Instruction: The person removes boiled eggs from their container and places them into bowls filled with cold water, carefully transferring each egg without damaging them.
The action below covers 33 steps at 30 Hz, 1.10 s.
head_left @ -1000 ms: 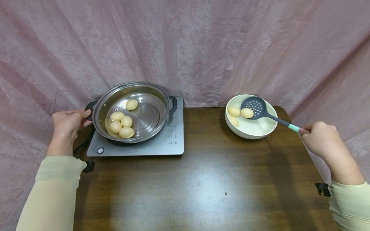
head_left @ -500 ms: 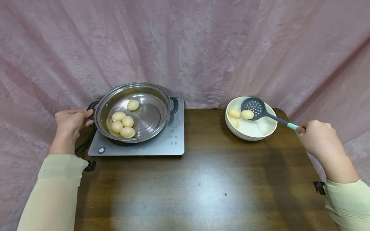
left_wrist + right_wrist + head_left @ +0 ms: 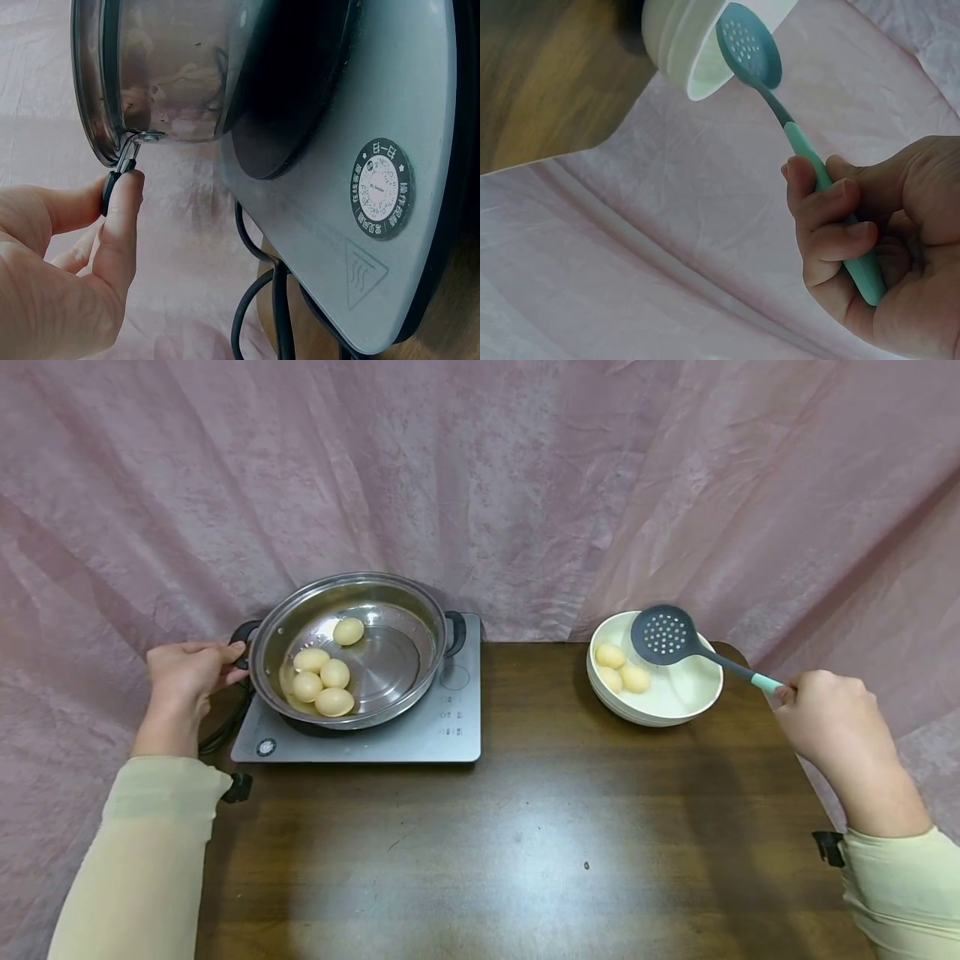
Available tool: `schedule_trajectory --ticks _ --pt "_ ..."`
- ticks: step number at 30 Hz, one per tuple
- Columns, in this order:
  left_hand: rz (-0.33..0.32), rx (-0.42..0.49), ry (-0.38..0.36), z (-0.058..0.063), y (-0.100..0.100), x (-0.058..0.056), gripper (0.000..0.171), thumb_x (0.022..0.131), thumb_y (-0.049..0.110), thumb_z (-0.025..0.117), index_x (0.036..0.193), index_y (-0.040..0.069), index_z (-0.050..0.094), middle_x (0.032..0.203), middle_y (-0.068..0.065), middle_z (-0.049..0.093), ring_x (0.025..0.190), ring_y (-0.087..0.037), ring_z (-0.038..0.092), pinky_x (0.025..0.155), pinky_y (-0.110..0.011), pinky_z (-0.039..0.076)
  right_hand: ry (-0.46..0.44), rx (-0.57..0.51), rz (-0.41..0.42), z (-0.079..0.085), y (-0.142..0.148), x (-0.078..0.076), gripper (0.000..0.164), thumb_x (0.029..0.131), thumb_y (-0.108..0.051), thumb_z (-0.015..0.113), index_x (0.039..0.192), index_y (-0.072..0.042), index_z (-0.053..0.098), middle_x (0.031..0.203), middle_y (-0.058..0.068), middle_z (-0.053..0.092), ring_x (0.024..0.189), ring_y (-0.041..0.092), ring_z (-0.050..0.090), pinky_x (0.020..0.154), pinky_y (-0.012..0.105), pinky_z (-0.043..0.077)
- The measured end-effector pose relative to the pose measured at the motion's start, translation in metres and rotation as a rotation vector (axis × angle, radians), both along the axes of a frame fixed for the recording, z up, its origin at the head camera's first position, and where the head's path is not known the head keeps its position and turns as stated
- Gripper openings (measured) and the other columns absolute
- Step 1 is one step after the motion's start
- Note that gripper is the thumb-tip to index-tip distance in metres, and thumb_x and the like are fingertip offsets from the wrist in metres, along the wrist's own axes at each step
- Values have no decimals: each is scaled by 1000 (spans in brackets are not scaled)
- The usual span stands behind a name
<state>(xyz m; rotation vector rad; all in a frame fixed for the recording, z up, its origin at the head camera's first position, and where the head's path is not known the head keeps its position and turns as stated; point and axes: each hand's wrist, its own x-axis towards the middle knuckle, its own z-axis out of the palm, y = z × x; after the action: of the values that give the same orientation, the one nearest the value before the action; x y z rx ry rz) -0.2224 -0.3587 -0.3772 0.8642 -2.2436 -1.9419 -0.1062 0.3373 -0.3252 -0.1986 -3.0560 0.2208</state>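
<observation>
My left hand (image 3: 183,677) pinches the black side handle (image 3: 112,184) of a wide steel pan (image 3: 438,602) on the cooktop. Inside the pan, several pale eggs (image 3: 334,673) sit mostly at its left side, with some water. My right hand (image 3: 828,718) grips the mint-green handle (image 3: 859,262) of a skimmer, fingers curled round it. The skimmer's dark, perforated head (image 3: 663,635) is over the back of a white bowl (image 3: 682,689) and carries no egg. Three eggs (image 3: 636,678) lie together at the bowl's left side.
A flat grey induction cooktop (image 3: 450,743) lies under the pan, with black cables (image 3: 281,307) at its left. The brown wooden table (image 3: 525,860) extends in front, and a pink curtain (image 3: 525,485) hangs behind it.
The egg that lay at the skimmer's edge has rolled off and down beside the other two in the bowl. The skimmer head has tilted and risen slightly. My left hand keeps its hold.
</observation>
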Motion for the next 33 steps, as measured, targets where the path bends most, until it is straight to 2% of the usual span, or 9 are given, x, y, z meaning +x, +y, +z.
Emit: schedule_trajectory --ticks 4,9,14,20,28,33 --pt "-3 -4 -8 0 -1 0 10 78 18 76 85 16 69 74 8 63 61 -9 67 66 -24 61 16 3 2 0 -1 -1 34 91 -18 46 61 -5 55 55 11 47 50 37 45 40 47 35" --pt "-2 -27 -39 -1 -2 0 19 77 24 77 92 16 68 81 8 60 62 -9 68 70 -25 61 28 -6 3 3 -6 -2 36 91 -19 43 60 -6 56 55 10 47 51 32 42 40 40 34" --pt "1 -19 -31 -1 -3 0 22 76 24 78 95 16 68 82 8 61 63 -9 67 66 -24 61 25 -29 3 6 -9 -1 37 93 -21 42 60 -9 55 55 8 46 54 30 41 41 32 30" --pt "-2 -14 -19 0 -2 0 21 77 23 77 93 15 68 83 7 61 63 -9 67 64 -23 61 -6 -67 36 9 -12 -2 32 95 -24 46 72 -10 63 57 4 48 58 28 43 45 26 28" --pt "-2 -22 15 -2 -2 -1 13 79 19 76 89 16 70 76 8 63 63 -9 67 67 -26 62 -41 -110 52 10 -19 -4 31 96 -23 45 86 -6 69 68 3 62 60 23 45 47 24 31" --pt "-13 -67 -33 -3 0 -1 29 80 25 75 105 14 67 94 3 58 66 -7 66 69 -24 61 -60 -127 66 11 -24 -3 33 98 -26 44 88 -8 70 72 3 64 62 21 45 48 24 32"
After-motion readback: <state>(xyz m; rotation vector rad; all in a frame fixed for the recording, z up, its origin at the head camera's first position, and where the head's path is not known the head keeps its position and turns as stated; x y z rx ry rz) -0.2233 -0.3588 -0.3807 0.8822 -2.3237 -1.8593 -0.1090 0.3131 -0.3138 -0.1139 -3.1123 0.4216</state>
